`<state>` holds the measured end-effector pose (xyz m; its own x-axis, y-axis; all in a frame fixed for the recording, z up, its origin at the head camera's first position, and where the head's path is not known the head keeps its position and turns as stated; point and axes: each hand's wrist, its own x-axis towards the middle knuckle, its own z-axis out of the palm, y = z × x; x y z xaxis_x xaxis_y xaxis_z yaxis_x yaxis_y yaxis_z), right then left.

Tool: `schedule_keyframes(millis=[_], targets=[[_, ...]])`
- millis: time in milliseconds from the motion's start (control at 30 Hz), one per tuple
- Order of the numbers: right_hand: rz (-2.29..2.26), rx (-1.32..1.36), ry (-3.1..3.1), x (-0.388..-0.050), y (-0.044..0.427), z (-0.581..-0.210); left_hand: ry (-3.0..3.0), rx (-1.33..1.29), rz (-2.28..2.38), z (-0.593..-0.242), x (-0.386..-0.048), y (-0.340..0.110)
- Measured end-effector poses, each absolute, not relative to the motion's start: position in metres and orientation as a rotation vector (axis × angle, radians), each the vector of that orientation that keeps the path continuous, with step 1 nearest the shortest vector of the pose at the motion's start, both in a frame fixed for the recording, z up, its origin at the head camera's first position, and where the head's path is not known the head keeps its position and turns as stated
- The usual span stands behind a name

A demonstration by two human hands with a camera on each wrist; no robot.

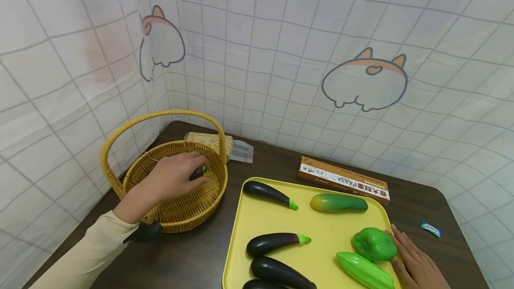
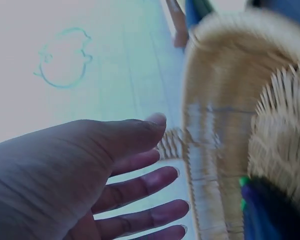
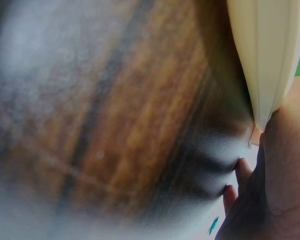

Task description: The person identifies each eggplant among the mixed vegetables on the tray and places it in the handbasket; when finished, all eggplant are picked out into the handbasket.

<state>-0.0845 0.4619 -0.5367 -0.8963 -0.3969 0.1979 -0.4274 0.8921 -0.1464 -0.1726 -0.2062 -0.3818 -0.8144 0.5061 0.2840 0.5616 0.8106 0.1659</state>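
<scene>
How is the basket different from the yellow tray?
The basket is round and woven, while the tray is smooth, with straight sides and rounded corners. The basket has deep walls and a tall arched handle; the tray is shallow, and no handle shows on it. One dark eggplant shows inside the basket, while the tray carries several, plus green vegetables. Both are yellowish and sit on the dark table.

The eggplants (image 1: 283,272) look smooth and glossy, the wicker basket (image 1: 205,216) rough.
</scene>
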Motion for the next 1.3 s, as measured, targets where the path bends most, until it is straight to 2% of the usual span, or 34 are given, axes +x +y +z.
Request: schedule_keyframes(millis=[367,700,1033,1300], targets=[[0.307,0.658,-2.867,-0.083,0.459,-0.540,-2.609,-0.974,-0.418,-0.374,-0.163,-0.158],[0.339,0.690,-2.821,-0.086,0.453,-0.544,-2.573,-1.124,-0.537,-0.399,-0.162,-0.122],[0.367,0.687,-2.815,-0.090,0.460,-0.540,-2.600,-1.100,-0.634,-0.419,-0.170,-0.087],[0.350,0.719,-2.806,-0.087,0.464,-0.539,-2.575,-1.133,-0.525,-0.442,-0.177,-0.058]])
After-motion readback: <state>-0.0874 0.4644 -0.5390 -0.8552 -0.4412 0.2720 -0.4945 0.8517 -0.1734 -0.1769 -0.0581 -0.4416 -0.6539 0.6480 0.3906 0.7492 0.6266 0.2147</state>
